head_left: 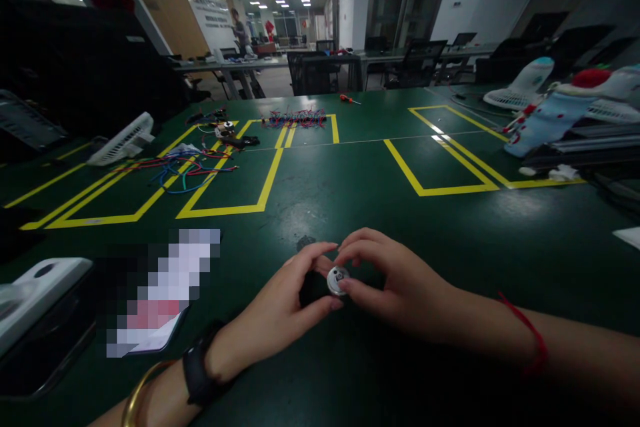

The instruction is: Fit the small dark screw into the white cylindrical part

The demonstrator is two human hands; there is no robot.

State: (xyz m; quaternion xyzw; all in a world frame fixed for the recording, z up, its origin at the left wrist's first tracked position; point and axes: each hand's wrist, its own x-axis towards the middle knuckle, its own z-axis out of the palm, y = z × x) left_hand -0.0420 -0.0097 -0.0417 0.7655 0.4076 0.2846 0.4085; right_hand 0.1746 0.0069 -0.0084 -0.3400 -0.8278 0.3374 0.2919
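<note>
The right hand [400, 280] pinches a small silver disc [333, 278] between thumb and fingers, its thumb pressed on the face. The left hand [285, 290] curves around the disc's left side in a loose C, thumb tip close to the lower rim; whether it also grips cannot be told. Both are in front of the person, over the near part of the green table [350, 200]. Beside the left forearm lies a phone [163, 333], mostly pixelated, with a white device [45, 283] left of it. Farther out, loose wires [185, 170] spread across yellow tape [223, 211], a wire bundle [300, 119] sits beyond, and near the far edge lies a screwdriver [347, 99]. A blue bottle [553, 121] stands far right.
</note>
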